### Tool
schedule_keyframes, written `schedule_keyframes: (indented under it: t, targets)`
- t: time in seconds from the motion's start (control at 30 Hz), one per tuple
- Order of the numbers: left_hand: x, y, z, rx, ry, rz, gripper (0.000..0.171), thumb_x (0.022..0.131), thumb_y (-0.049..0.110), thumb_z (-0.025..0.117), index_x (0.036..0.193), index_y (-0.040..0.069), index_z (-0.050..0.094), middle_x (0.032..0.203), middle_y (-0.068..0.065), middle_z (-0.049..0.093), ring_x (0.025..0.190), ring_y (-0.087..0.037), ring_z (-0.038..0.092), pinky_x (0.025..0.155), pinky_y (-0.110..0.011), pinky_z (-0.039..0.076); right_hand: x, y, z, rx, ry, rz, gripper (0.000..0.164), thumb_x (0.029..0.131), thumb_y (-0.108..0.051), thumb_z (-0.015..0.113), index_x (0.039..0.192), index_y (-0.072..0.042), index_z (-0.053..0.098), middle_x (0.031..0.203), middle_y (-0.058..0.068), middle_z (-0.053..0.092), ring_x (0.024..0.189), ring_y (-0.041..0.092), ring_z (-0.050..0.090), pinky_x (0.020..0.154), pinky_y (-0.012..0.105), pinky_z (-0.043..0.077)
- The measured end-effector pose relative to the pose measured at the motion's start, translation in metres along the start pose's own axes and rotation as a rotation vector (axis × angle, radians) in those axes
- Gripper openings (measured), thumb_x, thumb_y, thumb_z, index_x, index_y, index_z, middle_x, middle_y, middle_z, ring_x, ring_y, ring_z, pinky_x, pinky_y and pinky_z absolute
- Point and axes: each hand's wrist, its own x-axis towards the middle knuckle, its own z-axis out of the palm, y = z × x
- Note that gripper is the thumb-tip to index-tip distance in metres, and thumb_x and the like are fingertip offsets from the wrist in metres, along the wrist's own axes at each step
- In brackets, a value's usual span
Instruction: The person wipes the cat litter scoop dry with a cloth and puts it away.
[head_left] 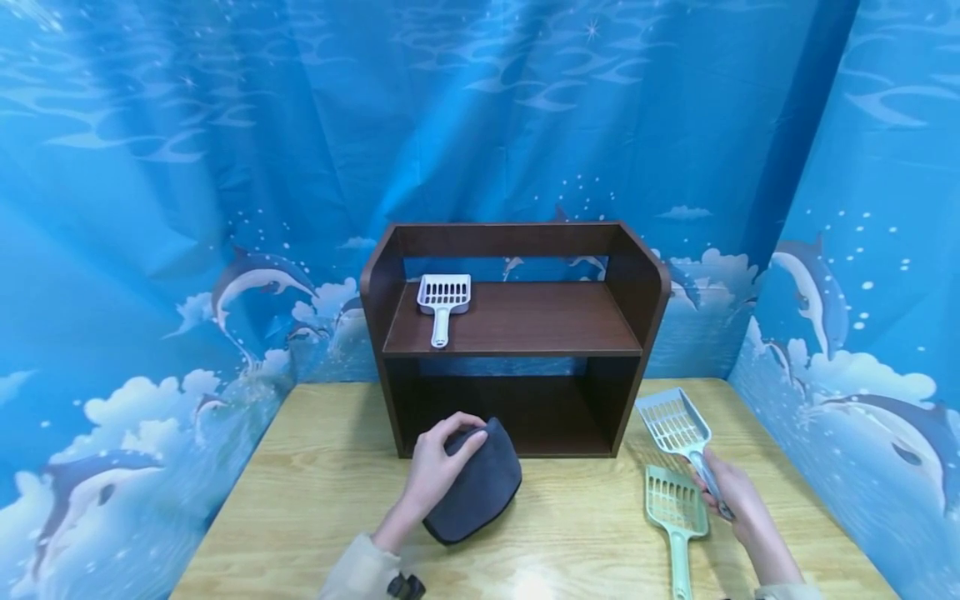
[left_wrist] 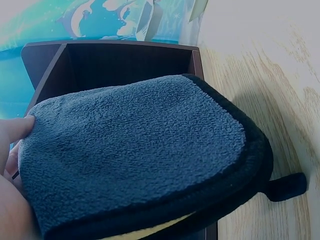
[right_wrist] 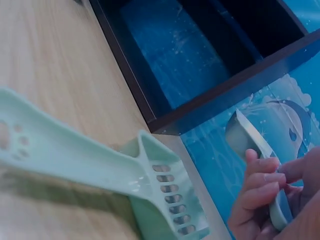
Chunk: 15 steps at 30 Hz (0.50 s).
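Pinched between the thumb and fingers of my left hand (head_left: 437, 468) is a folded dark grey cloth (head_left: 480, 483), held just in front of the shelf's lower opening. The left wrist view shows its plush face (left_wrist: 140, 145), black edging and a small black loop (left_wrist: 285, 187); a yellowish layer peeks out beneath. On the right, my right hand (head_left: 731, 492) grips a pale blue litter scoop (head_left: 675, 421) by the handle, its slotted head raised toward the shelf's side. A green litter scoop (head_left: 677, 508) lies on the table beside that hand, handle toward me.
A dark brown two-tier shelf (head_left: 517, 354) stands at the table's back. On its upper board, at the left, lies a pale lavender litter scoop (head_left: 442, 304). Blue curtains (head_left: 480, 108) printed with dolphins surround the wooden table (head_left: 300, 517).
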Motion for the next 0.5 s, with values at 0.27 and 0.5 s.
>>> schedule_keyframes:
  t: [0.27,0.5]
  targets:
    - [0.0,-0.003,0.0,-0.012,-0.007,-0.008,0.012,0.094,0.035,0.073,0.106,0.032,0.072,0.104,0.015,0.072,0.095,-0.009,0.065,0.092,-0.046,0.053,-0.014,0.011,0.004,0.084,-0.251,-0.044,0.047,0.113,-0.032,0.018,0.118,-0.005,0.056,0.081,-0.006,0.053,0.056,-0.001,0.042,0.05,0.016,0.038]
    - [0.0,-0.004,0.0,0.003,0.001,-0.005,0.011,0.094,0.035,0.073,0.105,0.032,0.073,0.103,0.016,0.072,0.095,-0.007,0.065,0.091,-0.037,0.053,-0.025,0.02,0.007,0.186,-0.39,-0.014,0.045,0.112,-0.028,0.016,0.114,-0.012,0.058,0.074,-0.009,0.051,0.055,-0.002,0.042,0.051,0.015,0.038]
